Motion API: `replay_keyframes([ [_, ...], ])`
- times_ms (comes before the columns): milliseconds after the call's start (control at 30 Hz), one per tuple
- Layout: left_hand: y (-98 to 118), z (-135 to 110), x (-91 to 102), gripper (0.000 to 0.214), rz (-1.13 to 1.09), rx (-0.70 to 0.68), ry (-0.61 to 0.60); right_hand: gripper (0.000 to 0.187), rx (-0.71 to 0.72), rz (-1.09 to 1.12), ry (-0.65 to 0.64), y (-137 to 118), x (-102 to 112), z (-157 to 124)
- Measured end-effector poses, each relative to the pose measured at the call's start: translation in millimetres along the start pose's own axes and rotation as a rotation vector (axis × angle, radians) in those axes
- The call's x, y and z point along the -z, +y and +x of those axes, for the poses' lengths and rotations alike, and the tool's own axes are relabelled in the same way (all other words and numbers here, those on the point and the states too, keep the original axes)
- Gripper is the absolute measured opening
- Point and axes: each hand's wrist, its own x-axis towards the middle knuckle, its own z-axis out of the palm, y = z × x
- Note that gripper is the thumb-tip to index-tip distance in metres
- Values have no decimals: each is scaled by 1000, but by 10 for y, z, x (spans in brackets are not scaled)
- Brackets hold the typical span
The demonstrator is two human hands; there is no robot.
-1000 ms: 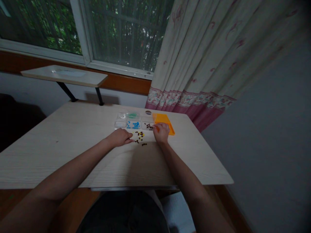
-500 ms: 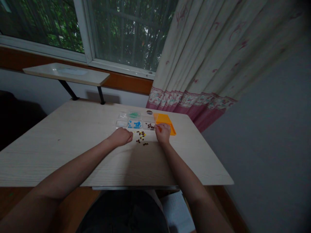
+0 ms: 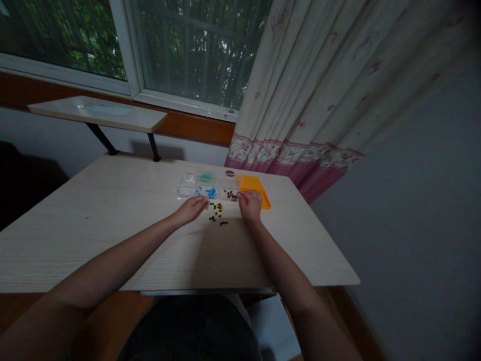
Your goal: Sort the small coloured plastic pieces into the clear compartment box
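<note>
My left hand point(image 3: 191, 210) rests at the left of a loose scatter of small dark brown and yellow pieces point(image 3: 218, 207) on the table. Its thumb and fingers are pressed together; what they hold, if anything, is too small to name. At the right edge of a clear compartment of brown pieces point(image 3: 230, 194) is my right hand point(image 3: 250, 205), fingers closed in a pinch whose content is hidden. Left of that compartment, blue pieces point(image 3: 207, 192) lie in a clear compartment, with green pieces point(image 3: 205, 177) in one behind it.
An orange tray point(image 3: 266, 199) stands just right of my right hand. A small round dark object point(image 3: 230, 173) lies behind the compartments. The pale wooden table point(image 3: 124, 210) has a raised shelf point(image 3: 101, 114) at its back left. A curtain point(image 3: 289, 150) hangs behind the right side.
My left hand has turned from a curled, fist-like pose to straighter fingers with the thumb on top. The right hand stays by the brown pieces. The view has shifted slightly.
</note>
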Motion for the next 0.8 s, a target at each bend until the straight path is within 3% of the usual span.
replay_keyframes([
  [100, 35, -4, 16, 48, -266, 120, 44, 24, 12, 2, -2, 3, -6, -2],
  [200, 104, -18, 34, 48, -388, 190, 47, 24, 21, 3, 0, 3, -11, -6],
  [800, 104, -21, 30, 44, -416, 244, 71, 30, 43, 5, -69, 0, -4, -3],
])
